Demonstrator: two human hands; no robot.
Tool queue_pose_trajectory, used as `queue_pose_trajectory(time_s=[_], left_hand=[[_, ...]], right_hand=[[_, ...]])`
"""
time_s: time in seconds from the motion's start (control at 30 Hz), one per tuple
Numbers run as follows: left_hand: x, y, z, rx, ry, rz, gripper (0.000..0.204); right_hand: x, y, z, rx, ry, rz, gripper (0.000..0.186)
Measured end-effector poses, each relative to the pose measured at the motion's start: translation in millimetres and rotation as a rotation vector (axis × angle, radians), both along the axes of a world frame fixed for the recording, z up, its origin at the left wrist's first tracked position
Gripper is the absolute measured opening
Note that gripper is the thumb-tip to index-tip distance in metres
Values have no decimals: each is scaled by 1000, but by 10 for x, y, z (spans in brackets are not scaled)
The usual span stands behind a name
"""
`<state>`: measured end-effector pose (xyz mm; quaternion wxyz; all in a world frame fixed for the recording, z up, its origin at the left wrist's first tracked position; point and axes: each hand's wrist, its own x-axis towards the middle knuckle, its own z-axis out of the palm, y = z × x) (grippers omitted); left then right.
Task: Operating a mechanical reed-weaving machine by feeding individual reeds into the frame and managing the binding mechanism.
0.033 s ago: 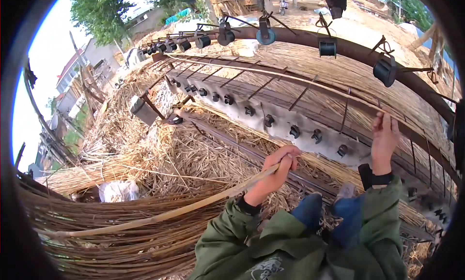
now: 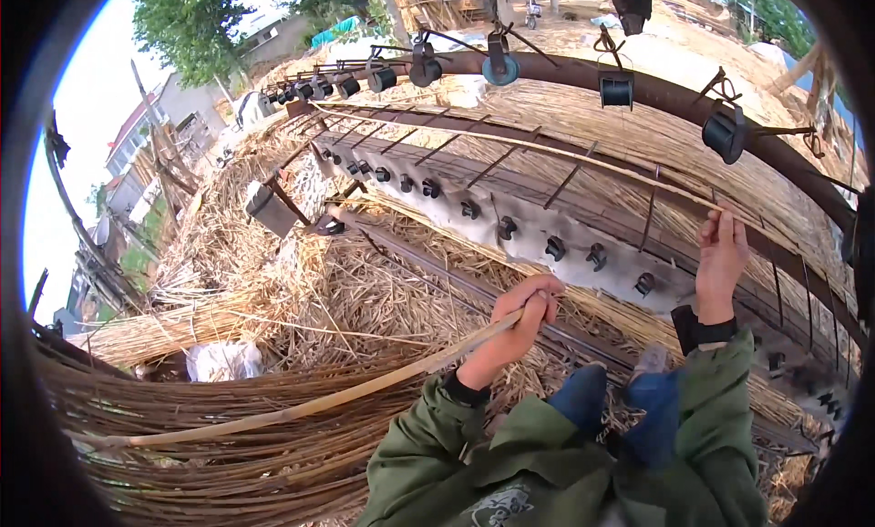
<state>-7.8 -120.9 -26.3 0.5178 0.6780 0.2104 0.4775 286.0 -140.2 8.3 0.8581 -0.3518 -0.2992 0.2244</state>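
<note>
My left hand [image 2: 512,328] is closed around one end of a long pale reed stalk [image 2: 301,409]. That stalk stretches away to the lower left, over a heap of reeds. Farther right and higher up, my right hand [image 2: 722,265] has its fingertips pinched at a second thin reed stalk [image 2: 510,140]. This one lies lengthwise along the metal frame [image 2: 437,119], across its row of short rods [image 2: 567,183]. Just what the right fingertips press on is partly hidden by the fingers.
Black wire spools [image 2: 616,90] hang from the curved pipe [image 2: 656,88] beyond the frame. Several dark spools [image 2: 506,226] line a pale strip below the rods. Reed bundles [image 2: 228,454] lie at lower left, with loose straw [image 2: 365,290] on the ground. A metal bar [image 2: 428,263] runs before me.
</note>
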Motion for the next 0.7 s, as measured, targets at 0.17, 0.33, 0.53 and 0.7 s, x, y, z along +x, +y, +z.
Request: queue_pose_trajectory(time_s=[0.17, 0.33, 0.53, 0.7], left_hand=[[-227, -47, 46, -54, 15, 52, 25], [-313, -26, 56, -22, 25, 50, 24], [44, 11, -15, -69, 115, 17, 22], [-232, -17, -91, -56, 263, 215, 23]], right_hand=[[207, 127, -361, 3, 206, 50, 18], [275, 153, -449, -23, 288, 7, 17], [855, 393, -435, -59, 552, -53, 12], [321, 498, -237, -194, 376, -46, 14]])
